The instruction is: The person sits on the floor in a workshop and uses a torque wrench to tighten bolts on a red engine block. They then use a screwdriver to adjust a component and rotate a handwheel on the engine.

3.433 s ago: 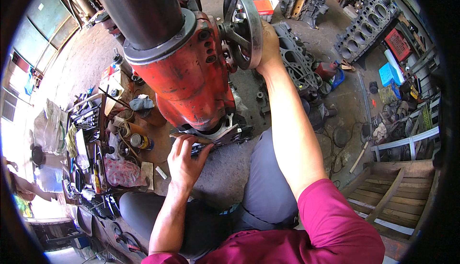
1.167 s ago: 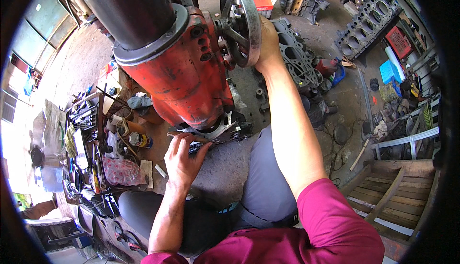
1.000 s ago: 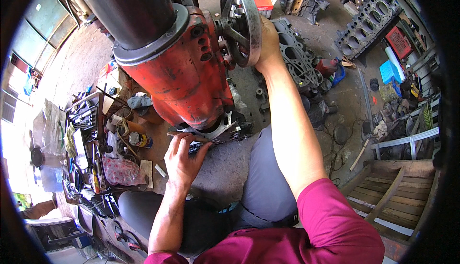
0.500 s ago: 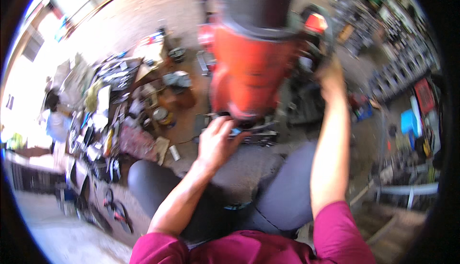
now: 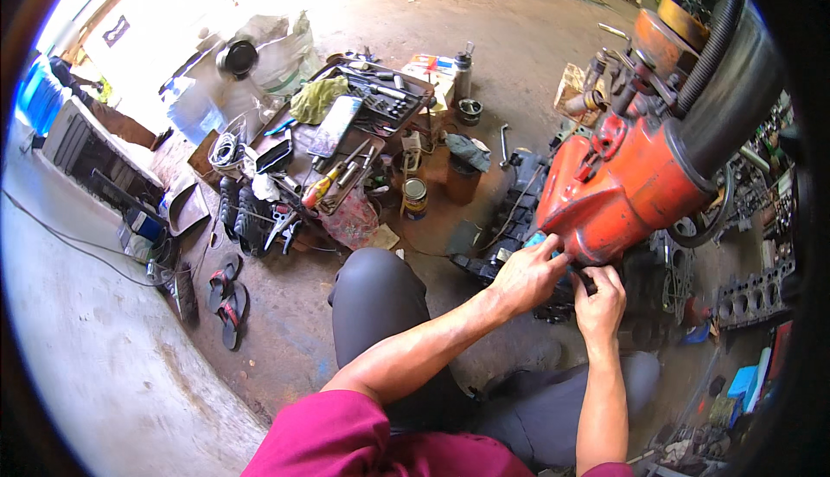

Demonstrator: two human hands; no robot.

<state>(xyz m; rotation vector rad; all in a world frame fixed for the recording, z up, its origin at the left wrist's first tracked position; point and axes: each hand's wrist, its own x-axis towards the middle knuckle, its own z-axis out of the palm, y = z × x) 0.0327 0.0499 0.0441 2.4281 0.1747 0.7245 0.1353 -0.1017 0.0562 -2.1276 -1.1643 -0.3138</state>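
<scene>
While we sit with our knees drawn up in grey trousers (image 5: 380,304) at the lower centre of the frame, both forearms run up and to the right toward the red engine housing (image 5: 627,187). Our left hand (image 5: 527,274) lies with fingers extended and pressed against the lower edge of the housing, right of centre; whether it pinches any small part we cannot tell. Our right hand (image 5: 601,302) sits just beside it, slightly lower and further right, fingers curled at the same edge, contents hidden. The housing lies up and to the right of both hands, its long axis tilted from the hands toward the dark pipe (image 5: 735,88) at the upper right. The left hand is the nearer to the underside.

The working surface is bare, stained concrete floor (image 5: 285,339). Left of centre stand a small tin can (image 5: 415,198), a tray of tools (image 5: 380,96) and a pair of sandals (image 5: 225,295). Far right, engine blocks (image 5: 748,304) rest on the floor.
</scene>
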